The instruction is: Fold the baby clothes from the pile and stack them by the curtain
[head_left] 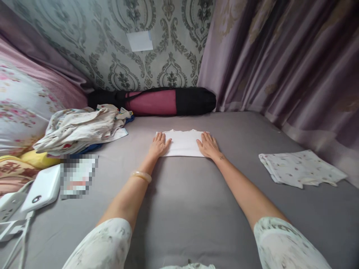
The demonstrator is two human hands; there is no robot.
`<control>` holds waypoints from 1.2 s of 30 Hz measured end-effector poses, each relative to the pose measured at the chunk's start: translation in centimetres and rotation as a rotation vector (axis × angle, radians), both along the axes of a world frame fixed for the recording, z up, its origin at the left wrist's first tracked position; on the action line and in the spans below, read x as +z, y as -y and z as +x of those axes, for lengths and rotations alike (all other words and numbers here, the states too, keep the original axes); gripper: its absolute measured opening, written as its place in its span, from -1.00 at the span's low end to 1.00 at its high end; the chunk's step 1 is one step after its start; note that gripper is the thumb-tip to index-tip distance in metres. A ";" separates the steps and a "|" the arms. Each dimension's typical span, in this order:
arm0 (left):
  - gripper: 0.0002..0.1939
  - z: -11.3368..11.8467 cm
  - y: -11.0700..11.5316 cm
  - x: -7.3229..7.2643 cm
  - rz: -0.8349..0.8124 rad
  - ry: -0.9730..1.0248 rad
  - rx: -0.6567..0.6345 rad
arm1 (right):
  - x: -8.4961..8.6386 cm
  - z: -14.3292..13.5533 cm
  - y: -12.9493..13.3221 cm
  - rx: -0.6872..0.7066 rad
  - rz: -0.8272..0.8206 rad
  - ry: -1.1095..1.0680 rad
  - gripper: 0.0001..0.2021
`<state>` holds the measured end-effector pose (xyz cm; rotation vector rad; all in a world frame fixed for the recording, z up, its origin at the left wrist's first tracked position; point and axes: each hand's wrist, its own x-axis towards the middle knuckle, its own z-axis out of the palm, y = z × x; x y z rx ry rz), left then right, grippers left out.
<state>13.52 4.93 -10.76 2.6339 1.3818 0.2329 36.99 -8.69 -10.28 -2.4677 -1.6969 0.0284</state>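
Note:
A white folded garment (183,144) lies flat on the grey bed sheet (185,194), straight ahead of me. On its left end rests my left hand (160,144), palm down, fingers stretched out and pointing away from me. My right hand (208,145) lies flat on the opposite end in the same way, thumb turned inward. Neither hand grips the cloth. The garment's far edge is slightly wavy, while the near edge runs straight. Far to the right, a folded white garment with small prints (301,169) lies apart from both hands.
On the left sits a heap of clothes (84,125), beside a floral pillow (19,108). Nearer are a white power bank (43,188), a power strip (9,205) with cables, and a blurred packet (79,175). A black and maroon long bag (157,102) lies along the wall.

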 end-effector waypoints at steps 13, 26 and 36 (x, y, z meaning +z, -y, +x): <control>-0.29 -1.5 -0.8 0.8 -0.097 -0.081 -0.013 | -0.2 0.5 -0.2 -0.057 -0.049 -0.031 -0.31; -0.34 0.8 1.1 0.8 0.015 -0.056 -0.045 | 1.1 -2.8 -1.2 -0.005 0.015 -0.012 -0.40; -0.33 0.7 0.9 1.2 -0.070 -0.075 -0.037 | 1.0 -2.5 -1.2 -0.014 -0.025 -0.009 -0.40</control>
